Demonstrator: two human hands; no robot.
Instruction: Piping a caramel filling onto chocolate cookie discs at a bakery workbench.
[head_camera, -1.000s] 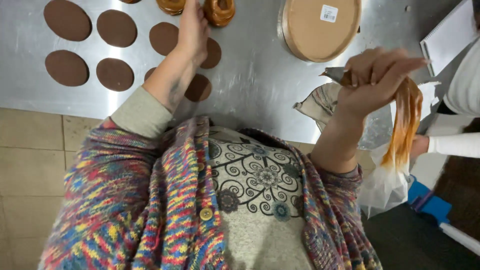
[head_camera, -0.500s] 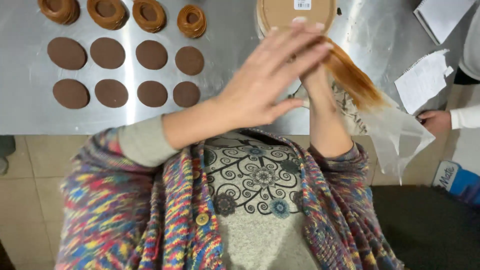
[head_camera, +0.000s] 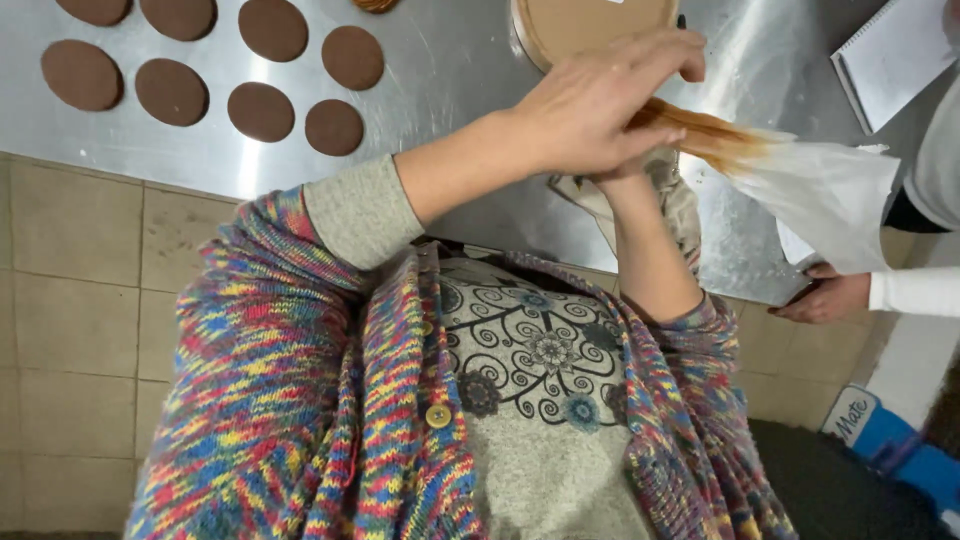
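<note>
Hands meet above the steel worktop (head_camera: 450, 80), and we see the left hand (head_camera: 590, 105) laid over the top of a clear piping bag (head_camera: 800, 185), fingers curled across its twisted, caramel-streaked neck and grasping it. Our right hand (head_camera: 618, 178) sits just underneath, almost wholly hidden by the left, so we cannot tell whether its grip is clenched on the bag or loose. The bag slants out to the right, its wide plastic end hanging over the worktop's edge. Directly behind the hands stands a round tan tub (head_camera: 590, 25), its rim partly covered by our fingers. To the left, well apart from the bag, flat brown cookie discs (head_camera: 260, 110) lie in rows on the bare metal. A crumpled cloth (head_camera: 680, 200) lies under the wrists, mostly blocked by the right forearm. At the far right a white notepad (head_camera: 895, 60) rests on the worktop, and another person's hand (head_camera: 825, 298) in a white sleeve grips the worktop's edge, below the bag's loose end. Our multicoloured knitted cardigan (head_camera: 300, 400) fills the lower view.
</note>
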